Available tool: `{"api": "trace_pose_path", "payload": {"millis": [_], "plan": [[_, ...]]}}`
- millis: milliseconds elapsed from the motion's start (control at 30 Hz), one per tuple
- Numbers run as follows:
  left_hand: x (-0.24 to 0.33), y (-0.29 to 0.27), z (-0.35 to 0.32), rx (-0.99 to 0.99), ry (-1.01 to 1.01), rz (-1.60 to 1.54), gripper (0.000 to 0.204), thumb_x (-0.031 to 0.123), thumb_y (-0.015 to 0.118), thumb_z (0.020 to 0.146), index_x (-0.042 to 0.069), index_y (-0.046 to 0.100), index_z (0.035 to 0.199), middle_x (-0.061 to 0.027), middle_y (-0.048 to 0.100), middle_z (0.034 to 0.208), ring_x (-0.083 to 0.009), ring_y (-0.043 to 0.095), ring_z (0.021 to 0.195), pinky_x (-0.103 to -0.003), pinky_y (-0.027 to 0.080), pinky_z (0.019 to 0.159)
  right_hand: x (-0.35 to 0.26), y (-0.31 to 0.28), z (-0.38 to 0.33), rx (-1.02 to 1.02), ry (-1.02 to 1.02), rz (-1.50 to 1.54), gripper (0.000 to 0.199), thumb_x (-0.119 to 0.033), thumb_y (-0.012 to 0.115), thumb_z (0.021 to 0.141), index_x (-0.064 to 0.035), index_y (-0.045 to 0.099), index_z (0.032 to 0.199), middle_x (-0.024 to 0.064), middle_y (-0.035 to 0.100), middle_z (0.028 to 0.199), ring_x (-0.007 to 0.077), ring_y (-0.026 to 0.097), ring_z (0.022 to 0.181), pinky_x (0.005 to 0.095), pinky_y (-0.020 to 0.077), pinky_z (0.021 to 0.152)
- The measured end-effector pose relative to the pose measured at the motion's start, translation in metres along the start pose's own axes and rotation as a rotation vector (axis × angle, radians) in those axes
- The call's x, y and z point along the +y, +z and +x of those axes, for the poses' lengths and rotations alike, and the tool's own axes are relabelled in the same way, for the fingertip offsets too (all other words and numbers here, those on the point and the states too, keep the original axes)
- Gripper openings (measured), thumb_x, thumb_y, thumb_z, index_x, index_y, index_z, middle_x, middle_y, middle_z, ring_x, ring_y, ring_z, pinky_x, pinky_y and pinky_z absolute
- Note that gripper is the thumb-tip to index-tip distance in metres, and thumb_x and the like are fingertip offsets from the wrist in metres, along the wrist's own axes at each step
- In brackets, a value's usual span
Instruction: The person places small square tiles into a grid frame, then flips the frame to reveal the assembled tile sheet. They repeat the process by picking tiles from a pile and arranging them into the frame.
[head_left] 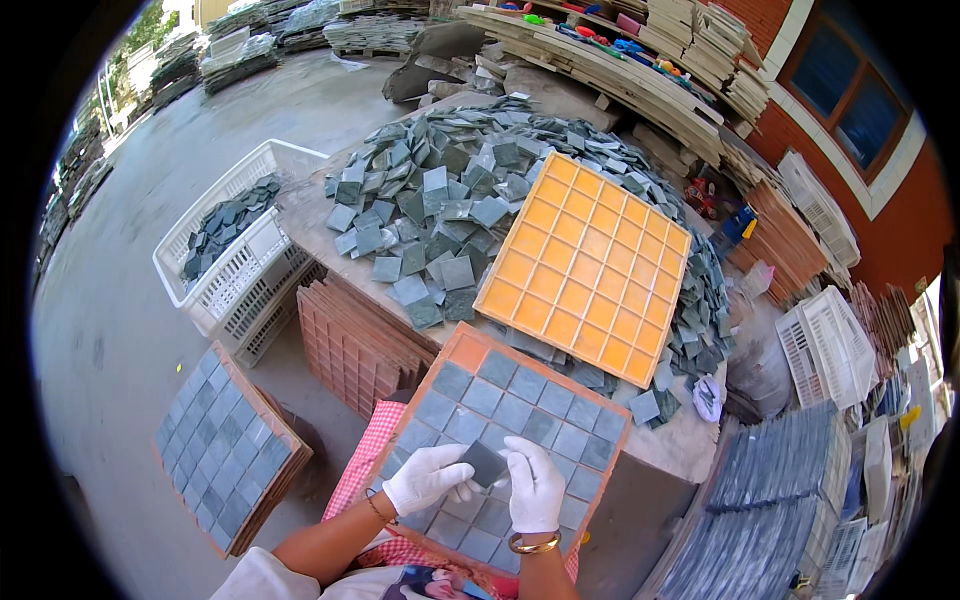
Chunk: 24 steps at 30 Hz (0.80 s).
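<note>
A dark grey-green square stone tile [486, 464] is pinched by its left side in my white-gloved left hand [428, 478]. My right hand [534, 486], also gloved, has its thumb and fingers closed at the tile's right corner. Both hands are above a terracotta-coloured grid tray [622, 425], which rests on my lap over a red checked cloth [372, 440]. Grey-green tiles fill the tray's visible squares, except a bare one at the far left corner. My hands and forearms hide part of the near rows.
Beyond the tray, loose stone tiles [440, 190] are heaped on a table, with a yellow grid tray [590, 265] lying on them. Left stand tile-filled trays [225, 440], brown trays [350, 345] and a white crate [250, 265]. Stacked grey sheets [765, 500] flank the right.
</note>
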<state>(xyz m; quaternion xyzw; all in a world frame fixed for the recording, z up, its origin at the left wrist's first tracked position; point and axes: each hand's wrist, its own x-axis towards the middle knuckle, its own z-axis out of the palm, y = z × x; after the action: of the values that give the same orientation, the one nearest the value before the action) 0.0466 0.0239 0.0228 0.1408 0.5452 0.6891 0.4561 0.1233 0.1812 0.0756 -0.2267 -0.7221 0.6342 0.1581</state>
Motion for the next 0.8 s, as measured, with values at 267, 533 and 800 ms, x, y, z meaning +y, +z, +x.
{"api": "trace_pose_path", "payload": {"millis": [267,533,800], "plan": [[0.005,0.012,-0.001,-0.085,0.005,-0.171,0.055,0.038,0.048,0.098,-0.001,0.045,0.136,-0.0115,0.066,0.105,-0.0134,0.064,0.084,-0.026,0.053,0.072,0.030,-0.009,0.012,0.020,-0.109,-0.004,0.021,-0.008,0.058,0.090,-0.0008,0.066,0.108,0.0053,0.068,0.091,0.0116,0.062,0.081,0.0251,0.0482,0.074],[0.000,0.008,0.000,-0.094,-0.032,-0.278,0.054,0.040,0.045,0.099,0.000,0.045,0.135,-0.0127,0.066,0.106,-0.0132,0.064,0.083,-0.026,0.053,0.071,0.039,-0.008,0.018,0.017,-0.109,-0.073,0.016,-0.008,0.063,0.087,-0.0023,0.069,0.100,0.0023,0.066,0.086,0.0085,0.060,0.076,0.0238,0.0475,0.069],[0.018,-0.021,-0.011,0.161,-0.232,-0.152,0.022,0.022,0.053,0.097,0.001,0.057,0.103,-0.0102,0.069,0.090,-0.0111,0.062,0.065,-0.026,0.053,0.061,0.050,-0.011,0.013,-0.025,0.072,-0.032,0.017,-0.008,0.066,0.082,-0.0016,0.068,0.097,0.0036,0.066,0.070,0.0075,0.059,0.056,0.0221,0.0463,0.050]]}}
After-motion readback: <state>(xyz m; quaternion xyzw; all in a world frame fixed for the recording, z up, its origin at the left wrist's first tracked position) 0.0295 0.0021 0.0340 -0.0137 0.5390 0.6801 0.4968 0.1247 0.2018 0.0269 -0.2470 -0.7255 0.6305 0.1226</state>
